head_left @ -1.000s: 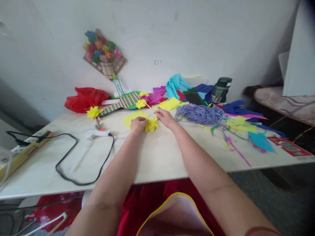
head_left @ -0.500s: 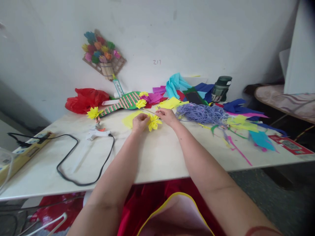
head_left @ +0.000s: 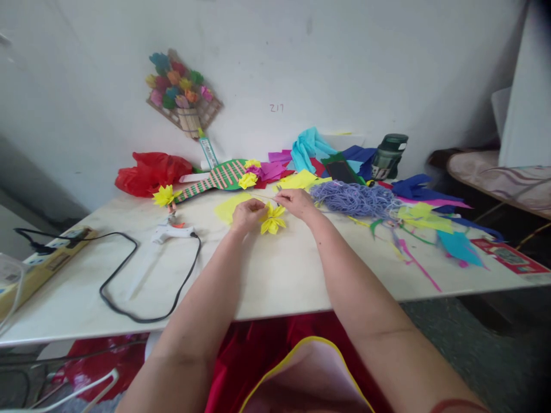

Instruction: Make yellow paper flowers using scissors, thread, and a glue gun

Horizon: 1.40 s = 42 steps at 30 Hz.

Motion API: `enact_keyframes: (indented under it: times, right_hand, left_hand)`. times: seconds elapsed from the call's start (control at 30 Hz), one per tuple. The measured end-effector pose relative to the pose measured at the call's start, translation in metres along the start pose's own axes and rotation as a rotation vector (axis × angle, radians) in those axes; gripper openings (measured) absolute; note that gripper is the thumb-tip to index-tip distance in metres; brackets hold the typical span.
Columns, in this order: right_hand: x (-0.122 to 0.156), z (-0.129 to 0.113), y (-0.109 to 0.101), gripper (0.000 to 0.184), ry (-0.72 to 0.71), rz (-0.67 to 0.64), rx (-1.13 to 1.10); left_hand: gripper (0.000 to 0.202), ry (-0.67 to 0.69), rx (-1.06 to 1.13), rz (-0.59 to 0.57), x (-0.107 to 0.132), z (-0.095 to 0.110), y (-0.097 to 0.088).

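Note:
My left hand (head_left: 248,215) is closed in a pinch at the edge of a yellow paper flower (head_left: 272,220), whose petals spread out between my two hands. My right hand (head_left: 296,202) is closed too, its fingertips pinching a thin strand (head_left: 263,197) that stretches across to the left fingers. Something small and greyish pokes up from the right fingers, too small to name. Behind my left hand lies a flat yellow paper sheet (head_left: 226,207). A green guitar-shaped piece (head_left: 224,176) with striped sticks and paper flowers rests farther back.
A white glue gun (head_left: 166,232) and its black cable lie left, near a power strip (head_left: 55,261). Purple yarn (head_left: 355,198), coloured paper scraps (head_left: 458,246) and a dark bottle (head_left: 390,156) occupy the right. Red plastic (head_left: 150,174) sits at the back left.
Both hands stay closed around the flower and strand, almost in place. The flower has turned slightly and shows a little more to the right. The view has shifted a little.

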State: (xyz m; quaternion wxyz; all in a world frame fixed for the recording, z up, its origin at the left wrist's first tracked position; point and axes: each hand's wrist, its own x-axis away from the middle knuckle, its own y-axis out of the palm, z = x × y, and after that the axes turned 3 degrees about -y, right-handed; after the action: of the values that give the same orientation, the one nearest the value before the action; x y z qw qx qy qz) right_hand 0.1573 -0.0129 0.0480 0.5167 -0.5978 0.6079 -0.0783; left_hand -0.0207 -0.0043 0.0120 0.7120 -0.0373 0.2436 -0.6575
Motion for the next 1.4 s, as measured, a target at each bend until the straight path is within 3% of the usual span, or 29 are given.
enact_keyframes:
  times: [0.2,0.53,0.9,1.4]
  right_hand:
    - [0.001,0.005,-0.002,0.031,0.048,-0.059,-0.082]
    - [-0.001,0.016,0.000,0.026,0.002,-0.112,-0.243]
    - [-0.002,0.022,0.002,0.033,-0.052,-0.295,-0.266]
    - [-0.001,0.021,-0.001,0.034,-0.007,-0.303,-0.338]
  left_hand:
    - [0.019,-0.008,0.063,-0.062,0.003,0.004,-0.001]
    - [0.023,-0.015,0.229,-0.164,0.007,0.011,-0.003]
    - [0.029,-0.038,0.261,-0.199,0.006,0.009,-0.003]
    - [0.029,-0.101,0.327,-0.287,0.005,0.004,-0.003]
